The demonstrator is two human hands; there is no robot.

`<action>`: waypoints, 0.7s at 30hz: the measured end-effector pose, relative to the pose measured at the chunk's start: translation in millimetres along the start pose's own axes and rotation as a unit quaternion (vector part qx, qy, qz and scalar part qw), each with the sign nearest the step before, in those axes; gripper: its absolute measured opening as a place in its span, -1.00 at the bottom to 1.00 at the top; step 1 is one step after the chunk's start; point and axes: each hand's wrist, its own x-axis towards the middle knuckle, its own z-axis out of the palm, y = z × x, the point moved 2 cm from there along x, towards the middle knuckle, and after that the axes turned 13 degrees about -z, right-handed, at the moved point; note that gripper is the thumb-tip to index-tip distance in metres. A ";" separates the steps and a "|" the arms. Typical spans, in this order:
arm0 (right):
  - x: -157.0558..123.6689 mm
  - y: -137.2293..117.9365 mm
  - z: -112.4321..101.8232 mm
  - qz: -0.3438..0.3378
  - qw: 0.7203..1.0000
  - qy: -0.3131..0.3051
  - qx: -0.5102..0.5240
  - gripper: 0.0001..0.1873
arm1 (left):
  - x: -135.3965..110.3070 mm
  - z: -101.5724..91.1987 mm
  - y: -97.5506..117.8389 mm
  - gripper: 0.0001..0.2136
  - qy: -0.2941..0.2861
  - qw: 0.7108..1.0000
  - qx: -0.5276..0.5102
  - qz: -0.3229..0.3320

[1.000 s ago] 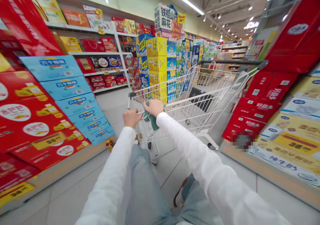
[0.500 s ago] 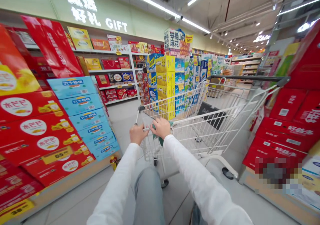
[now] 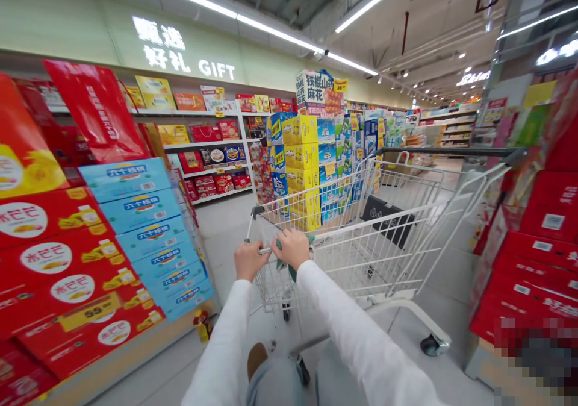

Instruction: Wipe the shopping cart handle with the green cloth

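Both hands are on the near bar of a wire shopping cart (image 3: pixel 356 246), which stands directly ahead in a store aisle. The left hand (image 3: pixel 251 260) and right hand (image 3: pixel 291 248) sit just beside each other, their fingers (image 3: pixel 289 244) closed around the bar. A green cloth (image 3: pixel 280 264) lies under the right hand, mostly hidden, so its exact shape is hard to make out. White sleeves (image 3: pixel 350 327) run down from both wrists and cut off at the frame edge.

Inside the cart, a black panel (image 3: pixel 387 220) carries a small mark too unclear to read. Beyond it rises a stack of cartons, with yellow ones (image 3: pixel 300 153) at the front, topped by a box (image 3: pixel 318 93) reading "铁棍山药麻花" and "TIEGUN MAHUA".

On the left, blue cartons (image 3: pixel 139 213) read "六个核桃" beside red boxes (image 3: pixel 54 261) with a yellow "55" tag (image 3: pixel 90 311). High on the wall, a lit sign (image 3: pixel 183 53) reads "甄选好礼 GIFT". More red boxes (image 3: pixel 537 273) stand at the right, and the lower right corner (image 3: pixel 535 358) is pixelated.
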 end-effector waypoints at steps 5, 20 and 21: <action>5.6 14.8 -18.2 -0.008 0.997 -0.076 0.012 -0.67 | 5.5 2.9 -3.2 -0.75 -0.014 1.000 -0.002 0.003; 0.9 18.6 -32.5 -0.067 0.993 -0.093 -0.021 -0.70 | 4.0 -5.8 -0.2 -0.71 -0.012 0.999 0.030 0.025; -1.8 27.3 -36.5 -0.064 0.993 -0.092 -0.026 -0.71 | 4.6 -5.9 -1.3 -0.73 -0.015 0.999 0.030 0.028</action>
